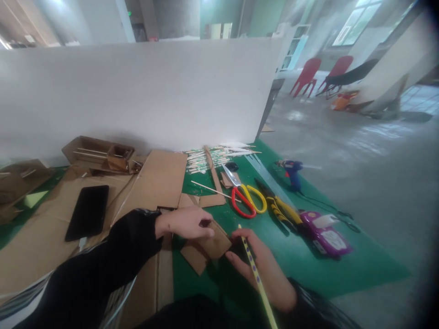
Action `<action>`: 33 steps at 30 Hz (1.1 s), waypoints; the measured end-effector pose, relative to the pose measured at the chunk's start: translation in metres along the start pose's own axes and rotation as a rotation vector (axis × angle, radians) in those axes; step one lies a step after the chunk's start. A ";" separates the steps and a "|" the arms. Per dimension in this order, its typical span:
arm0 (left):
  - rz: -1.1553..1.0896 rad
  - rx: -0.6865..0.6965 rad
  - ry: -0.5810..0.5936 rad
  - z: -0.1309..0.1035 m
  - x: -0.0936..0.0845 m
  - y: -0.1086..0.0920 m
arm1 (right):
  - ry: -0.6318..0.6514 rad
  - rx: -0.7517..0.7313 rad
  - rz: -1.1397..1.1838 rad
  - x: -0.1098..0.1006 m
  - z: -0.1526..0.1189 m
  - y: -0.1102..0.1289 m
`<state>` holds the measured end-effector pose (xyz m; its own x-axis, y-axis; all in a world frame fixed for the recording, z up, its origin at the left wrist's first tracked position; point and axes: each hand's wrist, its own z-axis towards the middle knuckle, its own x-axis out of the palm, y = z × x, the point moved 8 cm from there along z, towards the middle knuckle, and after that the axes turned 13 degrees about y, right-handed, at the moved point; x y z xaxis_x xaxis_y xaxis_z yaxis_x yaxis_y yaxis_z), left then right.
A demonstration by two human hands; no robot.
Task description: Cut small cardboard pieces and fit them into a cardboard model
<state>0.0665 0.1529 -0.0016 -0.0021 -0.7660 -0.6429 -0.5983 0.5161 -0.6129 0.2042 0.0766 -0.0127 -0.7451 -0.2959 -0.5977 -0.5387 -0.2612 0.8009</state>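
Observation:
My left hand (188, 223) grips a small folded cardboard piece (216, 240) by its upper left edge, thumb on top. Under it, another flat cardboard scrap (195, 256) shows against the green tabletop. A yellow dotted pencil (254, 269) lies across my right hand (262, 262), held in the crook between thumb and fingers, its tip pointing away from me. The thumb and fingertips of that hand are at the right corner of the folded piece; whether they press on it I cannot tell. Beyond the hands lie scissors (244, 201) with one red and one yellow handle.
Yellow-black pliers (283, 212), a purple packet (325, 235) and a blue glue gun (292, 173) lie to the right. Thin sticks (209, 159) are bundled at the back. Cardboard sheets (164, 176), a phone (88, 212) and a cardboard box (85, 153) occupy the left. A white partition (137, 91) stands behind.

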 end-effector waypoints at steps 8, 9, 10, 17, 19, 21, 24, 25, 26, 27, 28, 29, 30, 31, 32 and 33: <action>0.010 -0.064 0.509 0.049 0.008 0.006 | -0.085 -0.065 -0.181 -0.016 -0.018 -0.008; 0.012 -0.083 0.549 0.053 0.010 0.006 | -0.073 -0.065 -0.173 -0.019 -0.017 -0.008; 0.016 -0.100 0.580 0.056 0.011 0.005 | -0.059 -0.056 -0.150 -0.022 -0.015 -0.008; 0.045 -0.192 0.661 0.061 0.017 0.002 | 0.027 0.074 0.172 -0.025 0.027 -0.015; 0.040 -0.194 0.659 0.061 0.018 0.002 | -0.031 0.100 0.170 -0.023 0.041 -0.018; 0.037 -0.189 0.659 0.061 0.019 0.002 | -0.073 0.100 0.160 -0.018 0.051 -0.019; 0.035 -0.183 0.674 0.060 0.020 0.000 | -0.101 0.067 0.129 -0.011 0.055 -0.020; 0.040 -0.185 0.679 0.060 0.020 -0.001 | -0.102 0.053 0.117 -0.010 0.054 -0.019; 0.049 -0.189 0.683 0.060 0.019 -0.001 | -0.098 0.037 0.104 -0.010 0.052 -0.018; 0.061 -0.196 0.683 0.059 0.019 -0.002 | -0.093 0.021 0.091 -0.010 0.050 -0.016; 0.075 -0.205 0.677 0.058 0.018 -0.002 | -0.085 0.004 0.081 -0.011 0.046 -0.014; 0.086 -0.214 0.667 0.058 0.016 -0.002 | -0.068 -0.031 0.063 -0.012 0.043 -0.010; 0.095 -0.221 0.653 0.057 0.015 -0.003 | -0.043 -0.093 0.036 -0.012 0.039 -0.003; 0.101 -0.226 0.638 0.057 0.014 -0.003 | -0.013 -0.181 0.000 -0.010 0.034 0.006; 0.107 -0.229 0.625 0.057 0.013 -0.004 | 0.030 -0.299 -0.052 -0.007 0.027 0.018; 0.114 -0.231 0.615 0.057 0.012 -0.004 | 0.066 -0.416 -0.106 -0.002 0.019 0.028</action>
<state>0.1145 0.1636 -0.0331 -0.4910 -0.8260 -0.2768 -0.7233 0.5636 -0.3989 0.1833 0.0877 0.0119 -0.6598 -0.3024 -0.6879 -0.3967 -0.6373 0.6606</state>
